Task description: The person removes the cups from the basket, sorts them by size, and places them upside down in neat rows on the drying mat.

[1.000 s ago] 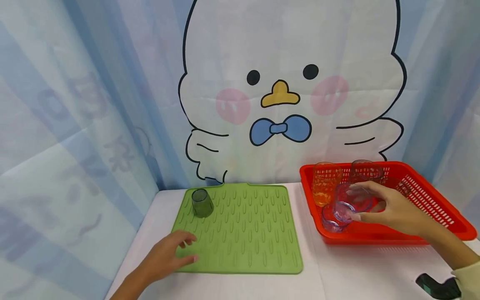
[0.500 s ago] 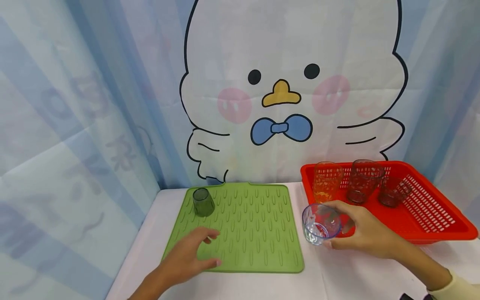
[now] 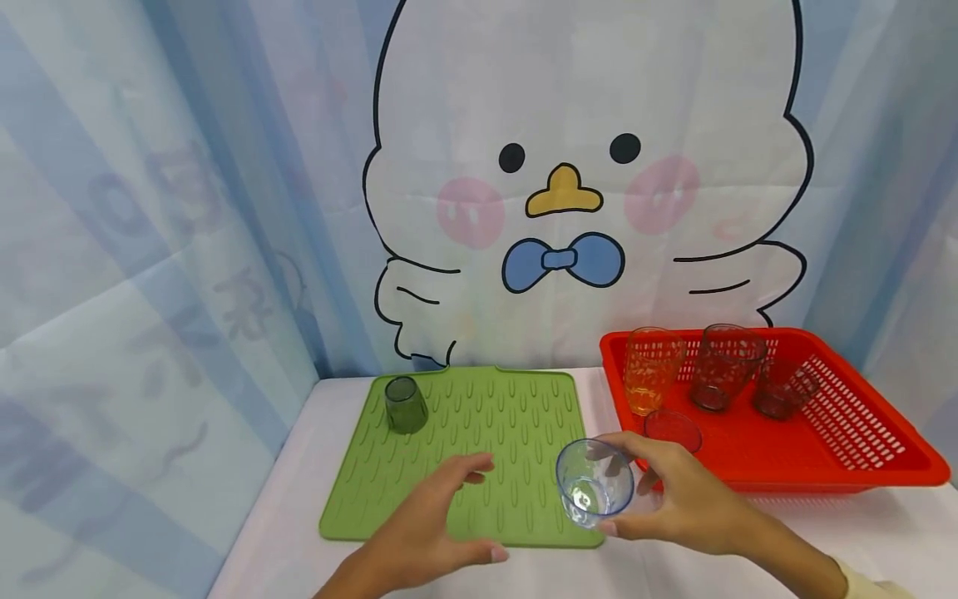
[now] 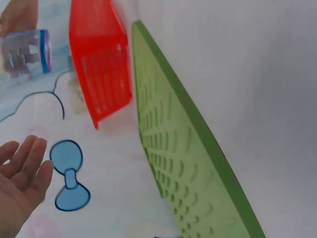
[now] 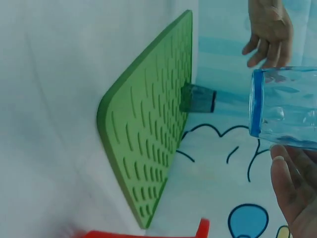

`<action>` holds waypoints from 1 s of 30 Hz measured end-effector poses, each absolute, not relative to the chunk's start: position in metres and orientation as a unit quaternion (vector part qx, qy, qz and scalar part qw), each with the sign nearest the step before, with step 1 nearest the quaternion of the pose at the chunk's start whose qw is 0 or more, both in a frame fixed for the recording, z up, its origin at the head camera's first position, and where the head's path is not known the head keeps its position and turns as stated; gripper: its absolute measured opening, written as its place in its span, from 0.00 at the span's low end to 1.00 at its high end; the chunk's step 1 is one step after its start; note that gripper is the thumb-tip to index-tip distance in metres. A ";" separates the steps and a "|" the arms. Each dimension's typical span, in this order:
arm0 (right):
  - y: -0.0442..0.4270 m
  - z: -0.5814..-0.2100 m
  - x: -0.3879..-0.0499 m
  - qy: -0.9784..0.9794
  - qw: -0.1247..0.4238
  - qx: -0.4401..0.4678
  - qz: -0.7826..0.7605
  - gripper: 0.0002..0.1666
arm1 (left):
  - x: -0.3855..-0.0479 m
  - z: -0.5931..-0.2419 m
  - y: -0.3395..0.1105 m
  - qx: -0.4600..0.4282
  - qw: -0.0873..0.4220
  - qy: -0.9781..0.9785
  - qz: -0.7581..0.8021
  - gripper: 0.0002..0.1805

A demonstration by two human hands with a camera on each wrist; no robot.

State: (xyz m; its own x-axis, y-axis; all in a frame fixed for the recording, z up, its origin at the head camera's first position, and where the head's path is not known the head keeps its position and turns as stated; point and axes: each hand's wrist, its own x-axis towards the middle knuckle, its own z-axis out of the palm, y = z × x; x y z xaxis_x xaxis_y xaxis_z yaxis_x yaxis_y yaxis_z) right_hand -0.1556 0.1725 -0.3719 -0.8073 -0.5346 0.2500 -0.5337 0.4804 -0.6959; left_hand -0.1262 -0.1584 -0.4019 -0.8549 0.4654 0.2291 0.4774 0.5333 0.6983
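Observation:
My right hand [image 3: 684, 503] pinches a clear, blue-rimmed glass [image 3: 595, 482] by its side, mouth upward, over the green mat's [image 3: 479, 532] right front corner. In the right wrist view that glass [image 5: 285, 109] shows large, the fingers of the hand [image 5: 297, 188] against its side. Empty, with fingers and thumb spread apart, my left hand [image 3: 430, 532] hovers above the front of the mat, left of the glass. A dark grey glass [image 3: 406, 406] stands at the mat's back left.
A red basket [image 3: 793, 478] on the right holds an orange glass [image 3: 651, 374], a clear glass rim [image 3: 674, 431] at its left front and two more glasses at its back. A patterned curtain hangs behind the white table.
My right hand has carried the blue-rimmed glass out of the basket, leftward to the mat. My left hand has moved right, toward it.

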 end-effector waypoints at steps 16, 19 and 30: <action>0.146 -0.382 -0.148 0.842 -0.035 -0.357 -0.404 0.40 | -0.122 -0.387 -0.127 -0.315 -0.014 -0.835 -0.450 0.46; 0.144 -0.383 -0.148 0.837 -0.030 -0.367 -0.405 0.39 | -0.122 -0.387 -0.124 -0.329 -0.007 -0.834 -0.442 0.45; 0.140 -0.384 -0.148 0.828 -0.016 -0.393 -0.400 0.36 | -0.123 -0.388 -0.115 -0.341 0.033 -0.841 -0.419 0.41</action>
State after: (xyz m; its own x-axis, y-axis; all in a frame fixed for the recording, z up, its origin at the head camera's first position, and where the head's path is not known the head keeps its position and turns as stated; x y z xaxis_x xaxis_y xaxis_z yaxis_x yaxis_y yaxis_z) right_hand -0.1484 0.1404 -0.3835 -0.6904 -0.6381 0.3408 -0.6634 0.3705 -0.6500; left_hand -0.1230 -0.1154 -0.3879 -0.7653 0.5459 0.3410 0.6013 0.4170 0.6816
